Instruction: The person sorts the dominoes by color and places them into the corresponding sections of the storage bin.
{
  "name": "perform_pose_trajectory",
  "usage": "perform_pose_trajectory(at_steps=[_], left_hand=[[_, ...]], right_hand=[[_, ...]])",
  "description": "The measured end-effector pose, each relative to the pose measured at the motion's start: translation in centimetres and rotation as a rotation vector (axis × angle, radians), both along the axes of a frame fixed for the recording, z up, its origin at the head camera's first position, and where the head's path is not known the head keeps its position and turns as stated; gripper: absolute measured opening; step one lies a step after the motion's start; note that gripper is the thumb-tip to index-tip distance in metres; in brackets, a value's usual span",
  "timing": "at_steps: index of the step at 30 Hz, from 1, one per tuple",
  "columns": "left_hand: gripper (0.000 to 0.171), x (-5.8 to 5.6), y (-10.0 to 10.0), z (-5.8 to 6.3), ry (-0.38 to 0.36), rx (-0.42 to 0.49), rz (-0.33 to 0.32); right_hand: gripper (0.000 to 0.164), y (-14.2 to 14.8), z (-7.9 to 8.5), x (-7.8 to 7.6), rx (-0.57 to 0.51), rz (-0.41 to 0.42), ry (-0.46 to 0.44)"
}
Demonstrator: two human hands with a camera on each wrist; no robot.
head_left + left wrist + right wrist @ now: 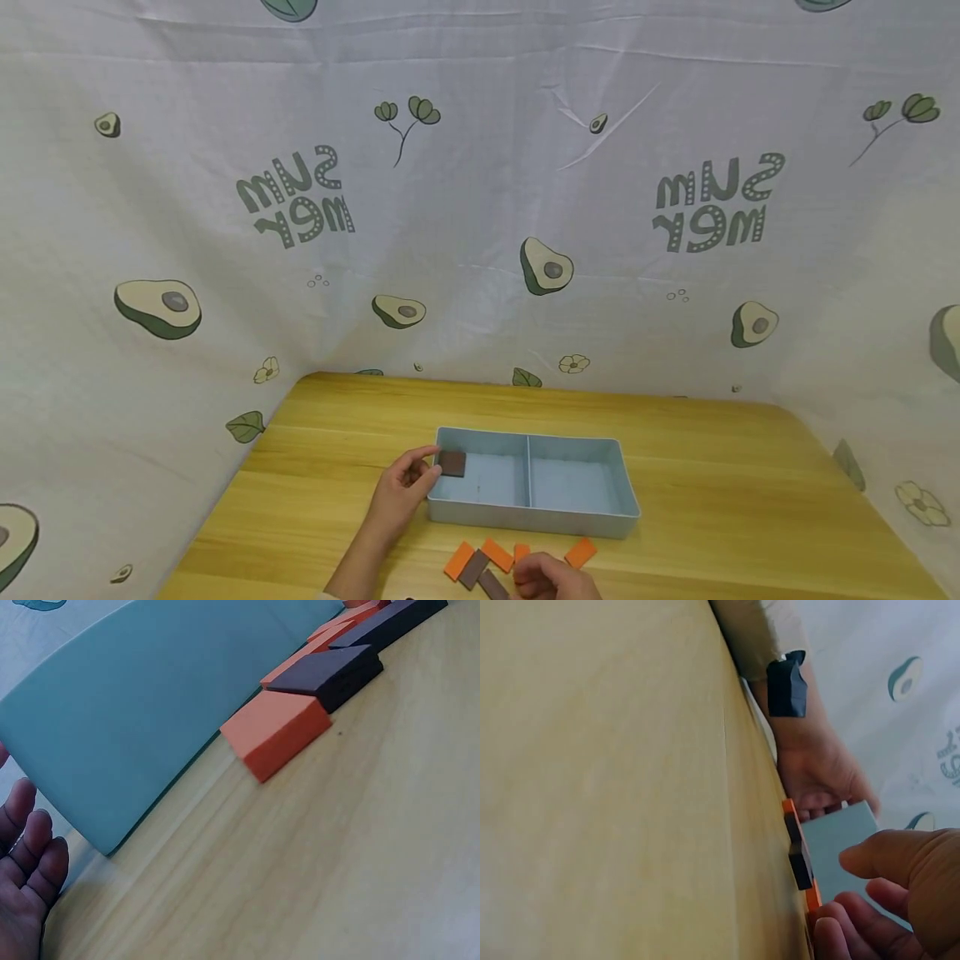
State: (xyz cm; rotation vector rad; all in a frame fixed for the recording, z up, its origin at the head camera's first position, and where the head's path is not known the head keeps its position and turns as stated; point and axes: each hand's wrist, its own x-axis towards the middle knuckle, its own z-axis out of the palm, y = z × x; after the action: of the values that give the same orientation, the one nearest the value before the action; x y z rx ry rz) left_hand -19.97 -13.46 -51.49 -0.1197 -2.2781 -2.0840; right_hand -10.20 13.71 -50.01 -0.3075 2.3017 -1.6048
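My left hand (397, 493) is at the left end of a pale blue two-part tray (534, 518). Its thumb and index fingertips pinch the left edge of a dark brown block (453, 464) inside the left compartment. In the left wrist view the other fingers (51, 870) lie loosely bent outside the tray's end. Low in front of the tray, my right hand (553, 578) hovers over the loose blocks, beside a small orange block (521, 551) that it partly covers. The right wrist view shows its thumb (877, 855) apart from the bent fingers, with nothing between them.
Near the tray's front lie more orange blocks (459, 561) and two dark brown blocks (474, 569), some touching. Another orange block (581, 552) lies farther right. Everything stands on a wood-grain table (720, 492), with a printed white cloth (480, 208) hanging behind it.
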Motion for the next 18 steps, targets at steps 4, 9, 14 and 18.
perform_pose_trajectory(at_steps=[4,9,14,18], left_hand=[[0.032,-0.01,0.05,0.05,0.005,-0.002,-0.001],[0.032,0.00,0.07,0.10,0.024,-0.010,-0.001],[0.033,0.01,0.08,0.05,0.033,-0.009,-0.003],[0.033,0.11,0.07,-0.03,0.026,-0.005,0.000]], right_hand=[[0.033,0.19,-0.41,-0.37,-0.010,0.064,-0.009],[0.035,0.09,-0.57,-0.57,0.012,0.080,-0.014],[0.032,-0.29,-0.58,-0.53,0.056,0.084,-0.001],[0.030,-0.48,-0.72,-0.45,0.085,0.092,0.012]])
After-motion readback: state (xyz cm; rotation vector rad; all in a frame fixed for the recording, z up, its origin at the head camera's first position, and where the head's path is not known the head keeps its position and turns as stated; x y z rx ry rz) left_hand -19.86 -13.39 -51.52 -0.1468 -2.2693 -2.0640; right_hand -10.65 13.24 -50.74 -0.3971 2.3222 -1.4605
